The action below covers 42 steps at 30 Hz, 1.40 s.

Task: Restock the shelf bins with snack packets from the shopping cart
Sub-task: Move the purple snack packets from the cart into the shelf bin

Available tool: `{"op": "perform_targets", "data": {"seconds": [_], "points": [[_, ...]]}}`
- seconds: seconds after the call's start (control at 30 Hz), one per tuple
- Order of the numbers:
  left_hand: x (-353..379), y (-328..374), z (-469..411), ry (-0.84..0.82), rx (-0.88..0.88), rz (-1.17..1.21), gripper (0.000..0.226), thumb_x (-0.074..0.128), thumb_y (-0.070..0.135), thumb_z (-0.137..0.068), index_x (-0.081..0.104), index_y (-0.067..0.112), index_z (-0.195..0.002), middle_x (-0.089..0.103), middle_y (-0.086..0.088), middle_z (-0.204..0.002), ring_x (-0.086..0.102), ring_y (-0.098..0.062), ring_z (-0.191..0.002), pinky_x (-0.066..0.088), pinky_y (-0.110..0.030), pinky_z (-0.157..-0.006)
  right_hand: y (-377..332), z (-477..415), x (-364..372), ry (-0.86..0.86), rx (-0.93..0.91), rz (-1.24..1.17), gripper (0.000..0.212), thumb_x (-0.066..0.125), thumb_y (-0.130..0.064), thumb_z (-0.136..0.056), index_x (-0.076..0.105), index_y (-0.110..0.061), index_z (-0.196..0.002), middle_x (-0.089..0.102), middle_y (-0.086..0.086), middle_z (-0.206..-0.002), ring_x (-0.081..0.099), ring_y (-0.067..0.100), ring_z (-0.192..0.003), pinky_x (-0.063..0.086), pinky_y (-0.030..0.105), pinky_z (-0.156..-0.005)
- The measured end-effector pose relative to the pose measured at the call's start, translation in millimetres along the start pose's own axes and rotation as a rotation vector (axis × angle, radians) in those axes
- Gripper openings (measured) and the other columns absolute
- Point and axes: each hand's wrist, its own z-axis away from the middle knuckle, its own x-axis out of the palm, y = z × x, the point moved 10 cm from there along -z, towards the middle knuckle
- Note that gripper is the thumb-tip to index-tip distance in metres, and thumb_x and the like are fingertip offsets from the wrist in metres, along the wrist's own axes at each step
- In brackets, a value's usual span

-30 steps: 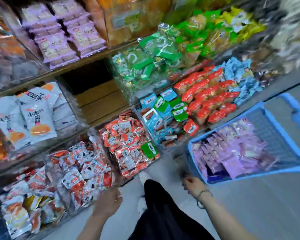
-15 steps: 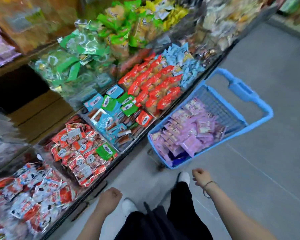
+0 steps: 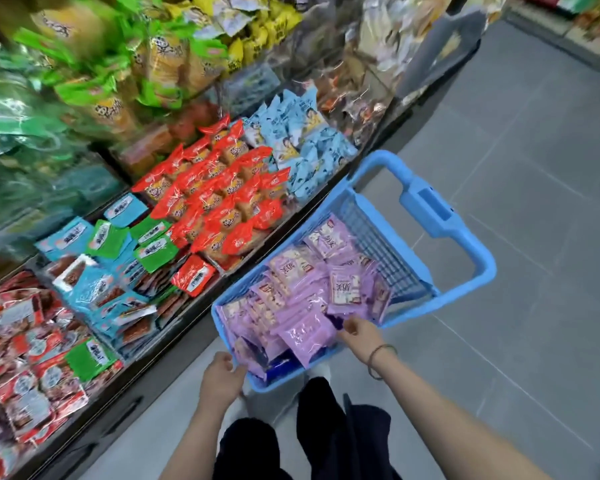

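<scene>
In the cart [image 3: 433, 209], my right hand [image 3: 359, 336] curls round packets [image 3: 302, 282]; left hand [image 3: 220, 379], grip unclear. I'd gather a flat stack, squarely.

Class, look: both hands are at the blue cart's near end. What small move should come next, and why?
Probably close the right hand on the purple packets beneath its fingers: the blue cart is heaped with them, and neither it nor the left hand, at the cart's near corner, clearly holds any.

The grey tiled floor [image 3: 499, 202], crossed by thin pale joints, fills the aisle. Along its left edge runs a dark shelving plinth [image 3: 118, 420]. At its far right corner stands another stocked shelf unit [image 3: 593, 15], blurred.
</scene>
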Motion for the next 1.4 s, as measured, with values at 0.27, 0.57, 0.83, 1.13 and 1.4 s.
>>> {"op": "perform_targets", "data": {"seconds": [0.27, 0.57, 0.83, 1.13, 1.4], "points": [[24, -13, -40, 0.064, -0.133, -0.087, 0.034, 0.059, 0.039, -0.091, 0.048, 0.007, -0.094, 0.062, -0.020, -0.112, 0.060, -0.033, -0.103, 0.033, -0.028, -0.069, -26, -20, 67, -0.128, -0.170, 0.300, 0.060, 0.064, -0.041, -0.081, 0.045, -0.009, -0.128, 0.040, 0.011, -0.130, 0.039, 0.025, -0.121, 0.035, 0.030, -0.100], [5, -24, -46, 0.190, -0.110, 0.077, 0.030, 0.060, 0.026, -0.090, 0.057, -0.004, -0.092, 0.061, -0.017, -0.082, 0.058, -0.031, -0.078, 0.039, -0.035, -0.065, -28, -17, 97, 0.002, -0.111, 0.378, 0.058, 0.065, -0.027, -0.077, 0.035, -0.010, -0.125, 0.039, 0.010, -0.127, 0.049, 0.026, -0.108, 0.050, 0.037, -0.087], [-35, -26, -33, 0.160, -0.085, 0.644, 0.010, 0.052, 0.008, -0.092, 0.049, 0.010, -0.083, 0.061, -0.013, -0.090, 0.062, -0.025, -0.083, 0.056, -0.040, -0.077, -44, -23, 92, 0.065, -0.022, 0.222, 0.093, 0.069, -0.060, -0.067, 0.031, -0.003, -0.131, 0.036, 0.011, -0.128, 0.039, 0.025, -0.118, 0.042, 0.036, -0.100], [-61, -21, -24, 0.236, 0.037, 0.618, 0.010, 0.050, 0.016, -0.095, 0.051, 0.016, -0.085, 0.062, -0.005, -0.084, 0.061, -0.019, -0.080, 0.051, -0.030, -0.067, -35, -28, 81, 0.169, 0.022, -0.112, 0.055, 0.069, -0.028, -0.075, 0.042, -0.002, -0.116, 0.048, 0.012, -0.112, 0.051, 0.028, -0.101, 0.047, 0.036, -0.086], [-71, 32, 4, 0.285, 0.156, 0.682, 0.018, 0.044, 0.023, -0.099, 0.044, 0.014, -0.085, 0.057, -0.006, -0.077, 0.058, -0.020, -0.074, 0.051, -0.039, -0.074, -27, 18, 44, -0.270, 0.221, -1.530, 0.040, 0.039, -0.015, -0.077, 0.062, -0.006, -0.109, 0.069, 0.018, -0.105, 0.067, 0.036, -0.093, 0.056, 0.046, -0.070]]}}
